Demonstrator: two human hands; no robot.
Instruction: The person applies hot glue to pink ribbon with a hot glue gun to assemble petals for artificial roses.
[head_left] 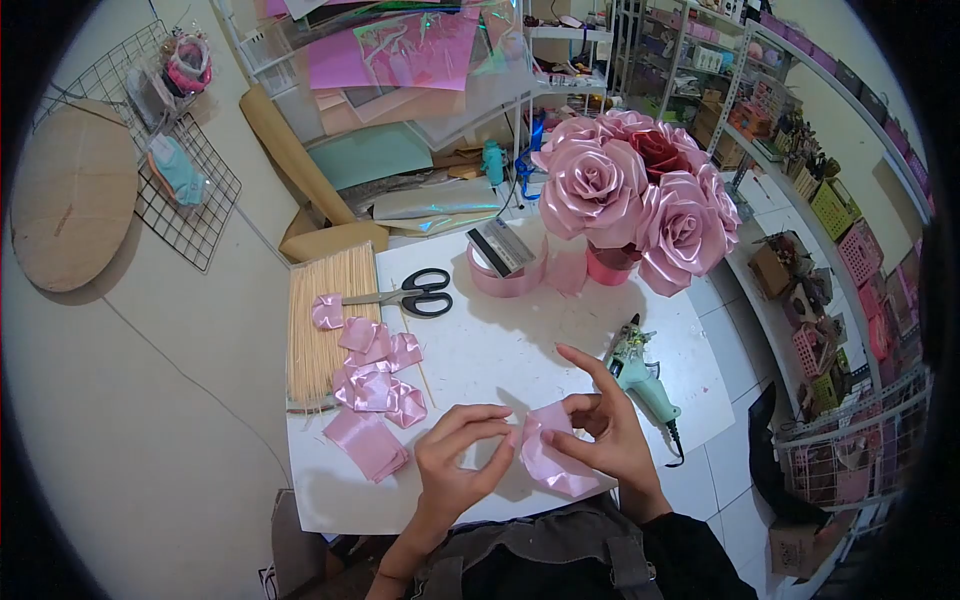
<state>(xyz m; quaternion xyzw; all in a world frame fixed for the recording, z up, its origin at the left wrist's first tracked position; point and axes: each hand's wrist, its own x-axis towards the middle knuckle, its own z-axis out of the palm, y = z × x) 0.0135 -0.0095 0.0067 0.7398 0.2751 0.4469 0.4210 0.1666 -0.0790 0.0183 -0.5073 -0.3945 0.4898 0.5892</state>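
Head view. No legible writing on any item; the card on the ribbon roll (505,262) is too small to read. Left hand (455,462) and right hand (600,430) both pinch a pink ribbon piece (548,455), fingers curled, right index extended, at the near edge of the white surface (500,350). Left: folded ribbon pieces (375,385), scissors (415,294), skewers (325,320). Right: glue gun (640,372). Far: ribbon rose bouquet (630,195).

Glossy satin ribbon piece (553,455); matt white table (500,350).
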